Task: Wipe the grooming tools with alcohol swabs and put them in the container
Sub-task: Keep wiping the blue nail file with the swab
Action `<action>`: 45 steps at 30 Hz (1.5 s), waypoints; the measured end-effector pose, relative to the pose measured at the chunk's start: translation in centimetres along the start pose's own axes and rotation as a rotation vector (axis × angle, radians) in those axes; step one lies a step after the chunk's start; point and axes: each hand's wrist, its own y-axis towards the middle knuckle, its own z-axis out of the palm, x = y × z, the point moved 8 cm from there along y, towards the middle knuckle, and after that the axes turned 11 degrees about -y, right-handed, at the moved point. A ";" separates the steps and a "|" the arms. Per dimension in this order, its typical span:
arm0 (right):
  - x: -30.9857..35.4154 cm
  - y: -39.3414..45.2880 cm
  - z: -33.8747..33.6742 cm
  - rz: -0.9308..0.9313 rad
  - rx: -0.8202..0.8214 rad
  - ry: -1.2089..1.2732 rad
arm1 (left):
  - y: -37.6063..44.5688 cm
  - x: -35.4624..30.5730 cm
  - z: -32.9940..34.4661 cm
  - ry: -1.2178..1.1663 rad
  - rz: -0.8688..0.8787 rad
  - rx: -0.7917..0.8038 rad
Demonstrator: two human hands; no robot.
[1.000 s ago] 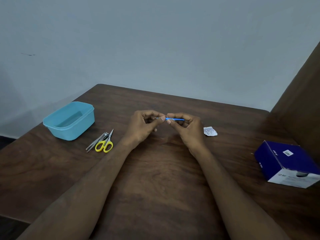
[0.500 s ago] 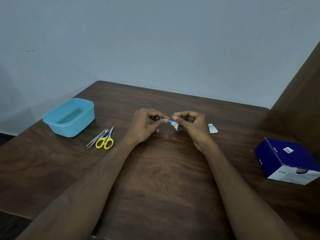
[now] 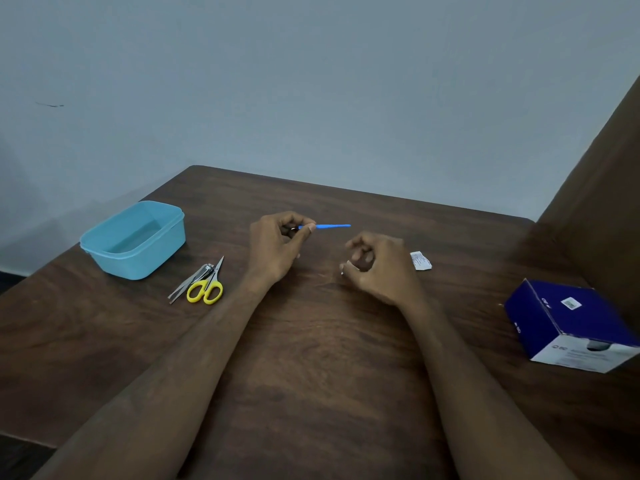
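Blue tool: thin blue stick (image 3: 327, 226), pinched at its left end by the left hand (image 3: 277, 247), the rest poking out to the right, roughly level above the wooden table (image 3: 311, 375).
Long axis: left-right, free tip aimed toward the right hand's side.
Right hand: right hand (image 3: 377, 268) sits apart from the tip, lower and nearer the person, fingers curled; a tiny white bit shows at the fingertips, probably the swab, can't really tell.
Container: light blue tub (image 3: 133, 239), open, off to the left, so the left hand is the closer one for the drop.
Waiting: yellow scissors (image 3: 206, 285), tweezers (image 3: 183, 287) and nail clipper (image 3: 207, 270) just in front of the tub.
Extras: torn wrapper (image 3: 420, 260) and swab box (image 3: 568, 323) to the right.
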 end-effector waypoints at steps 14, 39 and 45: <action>1.2 -0.8 -0.7 -0.256 0.067 -0.063 | -0.3 -0.4 0.2 0.027 0.023 0.037; 2.0 -0.5 -1.3 -0.236 -0.036 -0.088 | -0.9 -1.3 2.0 0.216 0.268 0.228; 1.2 -0.5 -1.4 -0.157 -0.018 0.017 | -0.8 -1.0 1.7 0.251 0.255 0.196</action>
